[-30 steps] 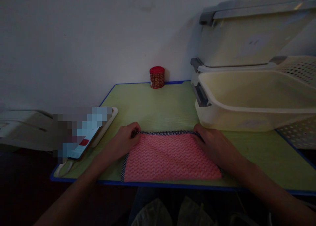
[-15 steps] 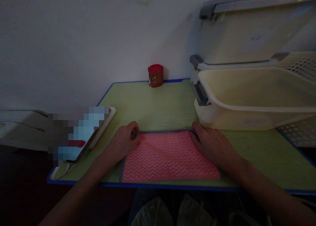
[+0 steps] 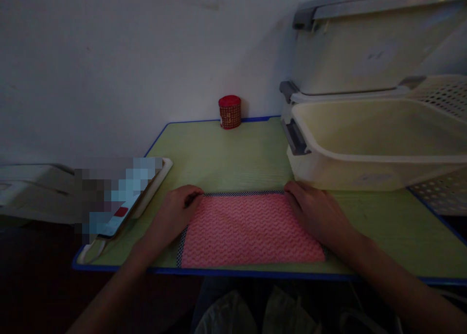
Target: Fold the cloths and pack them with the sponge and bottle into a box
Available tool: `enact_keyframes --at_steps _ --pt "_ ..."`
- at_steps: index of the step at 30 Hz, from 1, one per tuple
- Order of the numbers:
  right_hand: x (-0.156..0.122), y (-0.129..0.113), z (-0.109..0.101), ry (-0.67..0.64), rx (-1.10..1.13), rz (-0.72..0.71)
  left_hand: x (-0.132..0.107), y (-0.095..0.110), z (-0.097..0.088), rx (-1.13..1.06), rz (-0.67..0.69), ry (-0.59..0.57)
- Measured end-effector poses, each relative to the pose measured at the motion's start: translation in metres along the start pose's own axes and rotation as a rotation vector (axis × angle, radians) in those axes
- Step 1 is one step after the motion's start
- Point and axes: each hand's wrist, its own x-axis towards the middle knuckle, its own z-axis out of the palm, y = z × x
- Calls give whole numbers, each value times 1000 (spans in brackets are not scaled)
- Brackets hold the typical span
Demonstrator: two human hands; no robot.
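A pink knitted cloth (image 3: 248, 229) with a dark checked border lies folded flat on the green table (image 3: 226, 154), close to the front edge. My left hand (image 3: 174, 215) rests on the cloth's far left corner, fingers curled and pinching the edge. My right hand (image 3: 316, 210) lies on the far right corner, fingers bent over the border and holding it. Both forearms reach in from the bottom of the view.
A large cream plastic bin (image 3: 375, 139) with a raised lid (image 3: 368, 47) stands at the right, just behind my right hand. A small red tin (image 3: 229, 112) sits by the wall. A white tray with a phone (image 3: 127, 202) lies at the left. A perforated basket (image 3: 443, 193) sits far right.
Both hands have stayed on the cloth's far corners. The left hand has shifted slightly left and down along the edge; the cloth lies a little flatter.
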Motion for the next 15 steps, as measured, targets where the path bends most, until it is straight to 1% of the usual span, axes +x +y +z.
enact_keyframes --at_steps 4,7,10,15 --pt "2 -2 -1 -20 -56 8 -1 0 5 62 11 35" --pt "1 -4 -1 -27 -106 14 -3 1 7 145 57 75" --pt "-2 -4 2 22 -164 -10 -5 1 7 247 84 106" --pt "-4 -2 9 129 -145 -55 -8 -3 8 352 27 120"
